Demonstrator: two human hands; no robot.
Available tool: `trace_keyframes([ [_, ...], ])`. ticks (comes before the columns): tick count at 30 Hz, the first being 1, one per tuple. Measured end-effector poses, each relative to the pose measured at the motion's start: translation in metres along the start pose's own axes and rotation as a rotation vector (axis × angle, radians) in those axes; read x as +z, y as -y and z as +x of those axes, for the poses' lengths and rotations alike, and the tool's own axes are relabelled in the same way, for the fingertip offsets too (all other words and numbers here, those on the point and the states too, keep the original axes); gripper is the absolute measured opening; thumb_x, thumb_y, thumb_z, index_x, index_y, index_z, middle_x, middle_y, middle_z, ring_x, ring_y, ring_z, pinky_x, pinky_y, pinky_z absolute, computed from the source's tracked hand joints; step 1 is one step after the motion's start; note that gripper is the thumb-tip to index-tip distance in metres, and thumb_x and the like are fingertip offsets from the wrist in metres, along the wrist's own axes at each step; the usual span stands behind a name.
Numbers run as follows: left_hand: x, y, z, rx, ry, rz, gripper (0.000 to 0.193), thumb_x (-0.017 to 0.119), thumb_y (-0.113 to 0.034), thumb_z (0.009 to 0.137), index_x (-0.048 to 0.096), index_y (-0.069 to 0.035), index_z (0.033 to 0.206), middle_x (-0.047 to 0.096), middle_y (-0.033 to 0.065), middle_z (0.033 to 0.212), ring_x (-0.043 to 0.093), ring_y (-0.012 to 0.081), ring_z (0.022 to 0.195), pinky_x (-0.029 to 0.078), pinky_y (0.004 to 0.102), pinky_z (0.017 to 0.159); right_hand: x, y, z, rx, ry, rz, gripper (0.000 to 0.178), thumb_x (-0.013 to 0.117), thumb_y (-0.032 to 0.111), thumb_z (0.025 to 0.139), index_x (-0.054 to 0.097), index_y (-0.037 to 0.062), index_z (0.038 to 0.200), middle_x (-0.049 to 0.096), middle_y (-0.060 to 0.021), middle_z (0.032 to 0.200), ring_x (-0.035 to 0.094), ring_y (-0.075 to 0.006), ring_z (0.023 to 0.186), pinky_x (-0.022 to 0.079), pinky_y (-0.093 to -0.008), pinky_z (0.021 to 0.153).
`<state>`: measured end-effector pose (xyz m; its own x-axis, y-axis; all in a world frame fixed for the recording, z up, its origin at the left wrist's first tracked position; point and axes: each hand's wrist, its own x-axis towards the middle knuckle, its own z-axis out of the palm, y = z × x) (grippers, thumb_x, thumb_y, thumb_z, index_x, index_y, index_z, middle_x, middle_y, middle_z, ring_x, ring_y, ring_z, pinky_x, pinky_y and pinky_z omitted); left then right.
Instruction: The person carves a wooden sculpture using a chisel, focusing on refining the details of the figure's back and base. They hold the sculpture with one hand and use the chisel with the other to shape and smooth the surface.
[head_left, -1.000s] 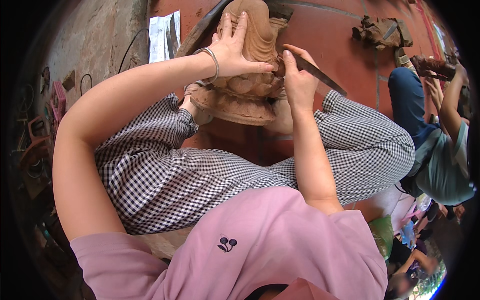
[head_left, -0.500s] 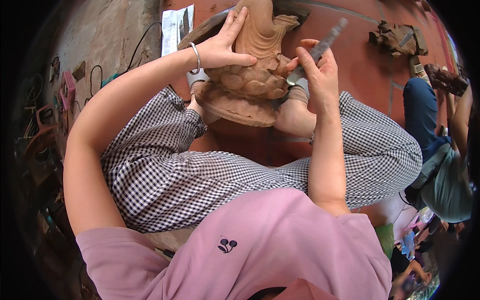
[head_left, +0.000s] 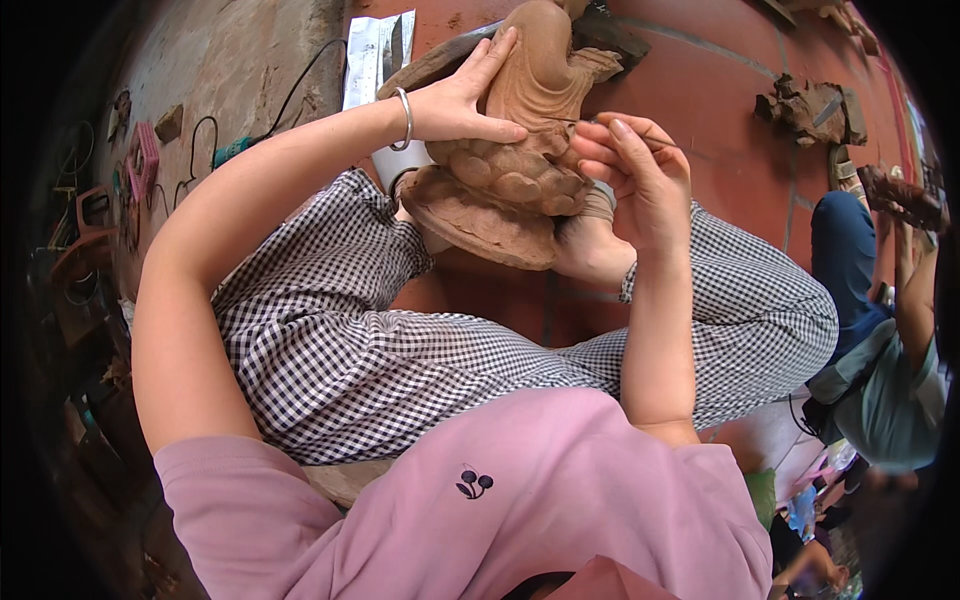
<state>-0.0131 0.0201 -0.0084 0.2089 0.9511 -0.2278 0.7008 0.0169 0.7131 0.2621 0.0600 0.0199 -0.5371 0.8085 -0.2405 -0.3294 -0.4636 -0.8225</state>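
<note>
A brown clay-like statue (head_left: 510,172) with draped folds and a ring of lotus petals on a round base stands tilted between my feet. My left hand (head_left: 455,108) lies spread on its left side, fingers along the folds and thumb stretched to the right above the petals. At the statue's right side, my right hand (head_left: 645,175) pinches a slim sculpting tool (head_left: 655,140). The tool is seen nearly edge-on, with its thin dark tip at the folds above the petals. My fingers hide part of its length.
A white printed packet (head_left: 375,55) lies beyond my left arm, near a black cable (head_left: 300,90). On the red tiles at the right sits a lump of brown clay (head_left: 810,108). Another person (head_left: 875,370) sits at the far right.
My right hand has turned the tool from a broad, raised slant to a thin, nearly level line, its tip now at the folds. My left hand stays on the statue. The whole view has shifted slightly.
</note>
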Motion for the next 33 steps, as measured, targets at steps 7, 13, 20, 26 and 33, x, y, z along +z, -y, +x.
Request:
trace_keyframes([
  [7,0.007,-0.027,-0.018,-0.042,-0.028,0.148,0.138,0.076,-0.069,0.075,-0.003,0.007,0.159,0.000,0.0336,0.165,-0.001,0.0394,0.156,0.010,0.0437,0.127,0.014,-0.028,0.009,-0.195,-0.170,-0.360,0.017,0.073,0.012,0.094,0.075,-0.0005,0.107,0.067,-0.0005,0.078,0.058,-0.0069,0.064,0.048,-0.0217,0.058],
  [13,0.013,-0.026,-0.017,-0.017,-0.045,0.200,0.140,0.077,-0.070,0.074,-0.003,0.009,0.157,0.002,0.0351,0.164,0.001,0.0426,0.155,0.012,0.0441,0.127,0.026,-0.032,0.016,-0.430,-0.287,-0.842,0.017,0.078,0.015,0.084,0.074,-0.0005,0.089,0.073,-0.0153,0.099,0.071,-0.0224,0.086,0.054,-0.0343,0.073],
  [20,0.014,-0.026,-0.013,-0.029,-0.032,0.216,0.139,0.076,-0.069,0.075,-0.004,0.009,0.158,0.002,0.0344,0.164,0.001,0.0422,0.155,0.012,0.0442,0.127,0.024,-0.027,0.035,-0.317,-0.278,-0.925,0.026,0.077,0.024,0.080,0.073,-0.0021,0.083,0.072,-0.0207,0.109,0.070,-0.0363,0.097,0.053,-0.0430,0.087],
  [26,0.014,-0.032,-0.011,-0.048,-0.030,0.190,0.139,0.077,-0.069,0.075,-0.004,0.008,0.158,0.001,0.0342,0.164,0.001,0.0412,0.156,0.013,0.0433,0.127,0.024,-0.041,0.035,-0.418,-0.315,-0.907,0.027,0.077,0.025,0.082,0.074,-0.0016,0.082,0.073,-0.0201,0.109,0.069,-0.0349,0.100,0.052,-0.0439,0.088],
  [33,0.013,-0.031,-0.012,-0.044,-0.028,0.181,0.139,0.078,-0.068,0.074,-0.005,0.008,0.158,0.001,0.0345,0.164,0.002,0.0416,0.156,0.013,0.0425,0.127,0.018,-0.031,0.035,-0.188,-0.298,-0.651,0.025,0.075,0.023,0.086,0.074,-0.0015,0.091,0.075,-0.0160,0.108,0.071,-0.0287,0.095,0.054,-0.0399,0.086],
])
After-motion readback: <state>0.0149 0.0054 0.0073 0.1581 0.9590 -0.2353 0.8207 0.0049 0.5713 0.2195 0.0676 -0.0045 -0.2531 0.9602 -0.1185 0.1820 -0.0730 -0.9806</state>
